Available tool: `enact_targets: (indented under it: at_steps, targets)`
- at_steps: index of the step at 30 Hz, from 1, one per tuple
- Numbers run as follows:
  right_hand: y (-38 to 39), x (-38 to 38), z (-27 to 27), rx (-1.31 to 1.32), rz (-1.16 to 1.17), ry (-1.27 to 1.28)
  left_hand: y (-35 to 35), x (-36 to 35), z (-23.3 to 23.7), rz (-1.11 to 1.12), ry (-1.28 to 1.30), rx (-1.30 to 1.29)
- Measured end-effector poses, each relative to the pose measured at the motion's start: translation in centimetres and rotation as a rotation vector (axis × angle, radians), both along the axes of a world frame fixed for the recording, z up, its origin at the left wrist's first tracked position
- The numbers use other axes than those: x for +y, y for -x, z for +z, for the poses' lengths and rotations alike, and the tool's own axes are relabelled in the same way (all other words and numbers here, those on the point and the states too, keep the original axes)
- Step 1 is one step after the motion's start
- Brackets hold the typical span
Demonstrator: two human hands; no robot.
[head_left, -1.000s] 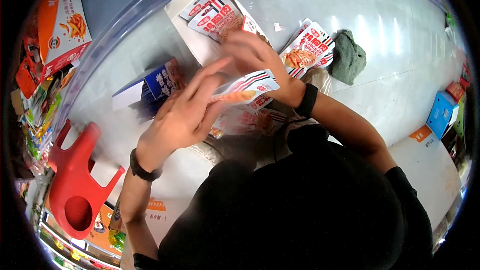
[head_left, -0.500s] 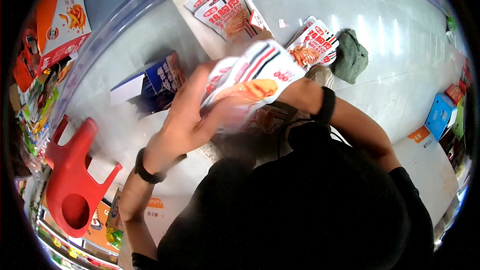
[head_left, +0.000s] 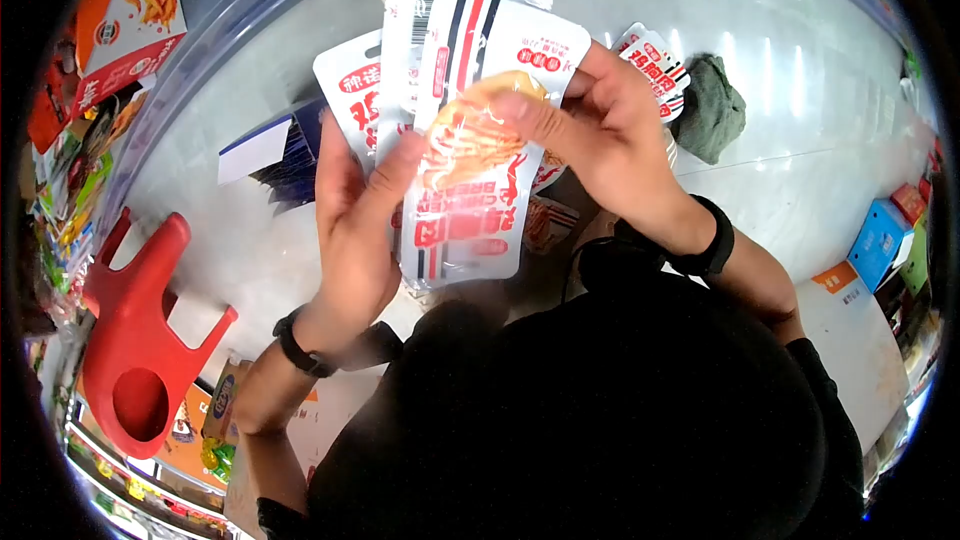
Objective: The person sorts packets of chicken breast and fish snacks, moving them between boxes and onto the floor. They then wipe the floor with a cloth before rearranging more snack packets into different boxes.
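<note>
At the far left a red plastic stool [head_left: 140, 340] stands on the pale floor [head_left: 800, 40], with an orange carton [head_left: 140, 10] above it near the edge of the view. A blue box [head_left: 290, 155] lies on the floor just beside the left hand [head_left: 350, 230]. That hand is closed on a fanned stack of snack pouches [head_left: 470, 210], its palm and fingers behind them and its thumb pressed on the front. The pouches are held up off the floor, upright, between the two hands; there seem to be three, though the overlap makes the count unsure. The right hand [head_left: 610, 140] grips the same stack at its right edge, its fingers lying across the clear window of the front pouch. Behind the right hand another pouch [head_left: 660, 60] lies on the floor, touching a crumpled green cloth [head_left: 712, 105]. Far right, well apart, sits a small blue carton [head_left: 880, 240].
</note>
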State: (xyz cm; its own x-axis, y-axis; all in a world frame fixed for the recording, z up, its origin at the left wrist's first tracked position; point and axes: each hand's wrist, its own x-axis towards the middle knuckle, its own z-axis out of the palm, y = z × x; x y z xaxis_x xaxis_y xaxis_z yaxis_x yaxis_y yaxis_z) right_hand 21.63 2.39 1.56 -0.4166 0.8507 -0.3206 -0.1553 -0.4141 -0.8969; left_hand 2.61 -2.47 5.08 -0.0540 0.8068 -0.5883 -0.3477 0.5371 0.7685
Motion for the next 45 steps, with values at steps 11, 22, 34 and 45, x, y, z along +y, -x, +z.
enact_targets:
  at_steps: [11, 22, 34, 45]
  targets:
    - [-1.9, 1.3, 0.8, 0.178, -0.466, 0.15, 0.6, -0.8, -1.1, 0.027, -0.09, 0.12]
    - [0.1, -1.3, -1.2, -0.109, -0.147, -0.164, 1.1, -1.8, -1.6, 0.046, -0.274, 0.461]
    - [-1.6, -1.9, -4.0, -0.578, 0.038, -0.522, 2.4, -0.7, -2.2, 0.091, -0.186, 0.569]
    - [-1.4, -2.0, -8.1, -1.049, 0.229, -0.642, 4.0, 0.5, -1.4, 0.29, -0.056, 0.402]
